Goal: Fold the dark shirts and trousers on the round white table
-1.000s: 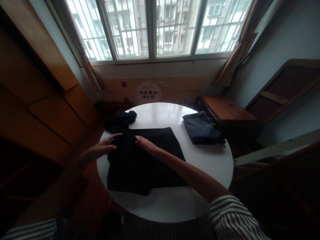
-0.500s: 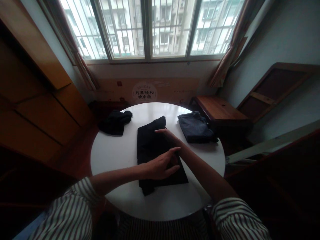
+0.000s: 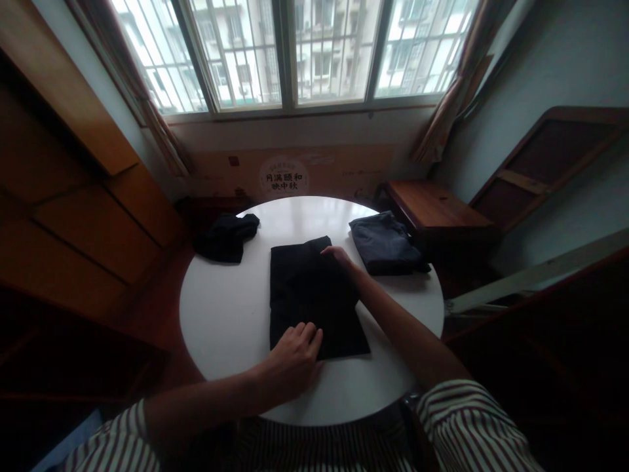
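1. Head view, background: barred window (image 3: 289,52) across the far wall, with pale buildings outside and a curtain (image 3: 160,134) hanging at its left side. Below it stands a tan panel (image 3: 344,164) bearing a round emblem and dark printed characters.

2. Head view, surroundings: wooden cabinet (image 3: 88,229) at left; low wooden table (image 3: 437,203) at right, near a wood-framed panel (image 3: 555,160) by the wall.

3. Head view, work surface: round white table (image 3: 221,314), carrying 3 dark cloth items well apart from or near each other.

4. Central item: black garment (image 3: 304,282), folded into a roughly rectangular shape and lying flat near the middle of the table. Its far edge is slightly uneven; its near right corner points outward.

5. Left hand (image 3: 297,351): placed at the near edge of the black garment, knuckles up, fingers bent over the cloth. Whether the fabric is pinched cannot be told.

6. Right hand (image 3: 341,257): at the far right edge of the black garment, thumb extended over the cloth. The other fingers are hidden, so a grip cannot be confirmed.

7. Flanking items: crumpled black cloth (image 3: 226,236) at the table's far left rim; folded dark grey garment (image 3: 386,242) at far right, near the right hand.

8. Foreground: 2 striped sleeves (image 3: 476,419), pushed up the forearms.
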Demonstrator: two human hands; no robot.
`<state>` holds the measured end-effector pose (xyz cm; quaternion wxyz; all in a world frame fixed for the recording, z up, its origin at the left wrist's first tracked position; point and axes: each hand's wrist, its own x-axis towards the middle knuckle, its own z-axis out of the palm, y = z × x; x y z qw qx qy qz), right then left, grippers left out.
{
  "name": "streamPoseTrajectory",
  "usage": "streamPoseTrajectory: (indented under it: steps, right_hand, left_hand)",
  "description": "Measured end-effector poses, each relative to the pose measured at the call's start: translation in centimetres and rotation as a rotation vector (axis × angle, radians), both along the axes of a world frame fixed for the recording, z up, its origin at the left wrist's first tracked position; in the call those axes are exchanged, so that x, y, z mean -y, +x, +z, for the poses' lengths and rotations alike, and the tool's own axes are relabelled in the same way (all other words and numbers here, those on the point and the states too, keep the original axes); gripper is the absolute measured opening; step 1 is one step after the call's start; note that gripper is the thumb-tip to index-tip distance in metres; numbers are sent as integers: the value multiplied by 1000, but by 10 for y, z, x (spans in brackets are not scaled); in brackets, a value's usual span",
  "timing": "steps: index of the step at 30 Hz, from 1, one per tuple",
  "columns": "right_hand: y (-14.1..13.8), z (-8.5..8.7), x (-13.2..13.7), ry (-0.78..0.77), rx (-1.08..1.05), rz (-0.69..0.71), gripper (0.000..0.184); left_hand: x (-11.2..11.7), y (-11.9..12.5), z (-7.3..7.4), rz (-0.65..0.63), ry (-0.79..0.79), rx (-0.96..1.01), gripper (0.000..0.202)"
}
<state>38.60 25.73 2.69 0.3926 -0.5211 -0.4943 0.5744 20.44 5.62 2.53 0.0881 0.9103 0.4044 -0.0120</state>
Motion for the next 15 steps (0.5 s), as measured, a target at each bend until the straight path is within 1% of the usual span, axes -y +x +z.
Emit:
streamPoseTrajectory:
  steps: [2,3,5,7,9,11,15]
  right_hand:
    - [4,4,12,-27,-12,15,27]
    - [7,4,19,-47,-21,20,38]
    - [16,4,33,-97,-35,32,65]
    - [28,2,47,-159,-51,40,90]
    - [40,1,59,-202,-67,49,104]
    - [51,0,71,-231,-69,58,109]
    - [65,3,95,-301,-117,134,112]
  left_hand:
    - [-2,-1,0,-9,-3,40,53]
    - [-4,-1,0,10,-5,65,59]
    - [-11,-2,0,39,-26,104,74]
    - [-19,-1,-2,10,-75,150,79]
    - [-25,3,-2,-80,-145,229,75]
    - [-28,7,-1,-206,-197,317,73]
    - [-22,7,13,-550,-294,410,65]
